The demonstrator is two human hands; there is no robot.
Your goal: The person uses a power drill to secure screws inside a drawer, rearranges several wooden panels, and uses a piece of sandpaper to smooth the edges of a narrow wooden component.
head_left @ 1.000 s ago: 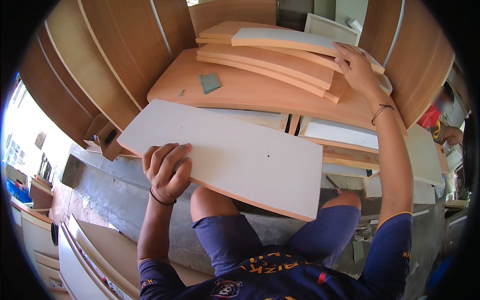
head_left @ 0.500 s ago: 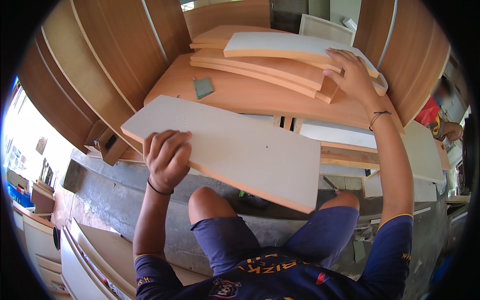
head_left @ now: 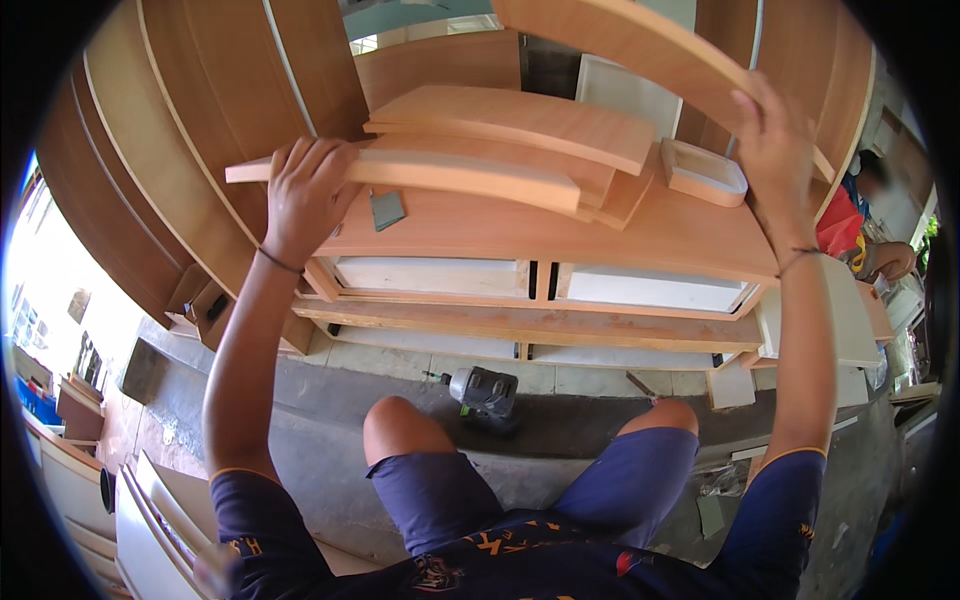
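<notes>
My left hand (head_left: 308, 195) is wrapped round one end of a wood-coloured board (head_left: 470, 172), seen nearly edge-on in front of the stacked boards. My right hand (head_left: 772, 140) grips a second wood-toned board (head_left: 640, 45), raised and tilted at the top of the view. Between them, several stacked boards (head_left: 520, 118) lie on the cabinet top (head_left: 480, 235). Near the left hand lies a small grey-green piece (head_left: 387, 210), flat on that surface. By the right wrist sits a shallow wooden frame piece (head_left: 704, 172) with one rounded corner.
Tall brown panels (head_left: 210, 100) stand on the left, with others at the right. Two white drawer fronts (head_left: 430, 275) show below the cabinet top. A cordless drill (head_left: 485, 390) rests on the grey floor before my knees. Another person (head_left: 885, 258) is at the far right.
The left hand's board has moved up and away, turning from its white face to its edge. My right hand has lifted the top board off the stack. The drill and drawer fronts are uncovered.
</notes>
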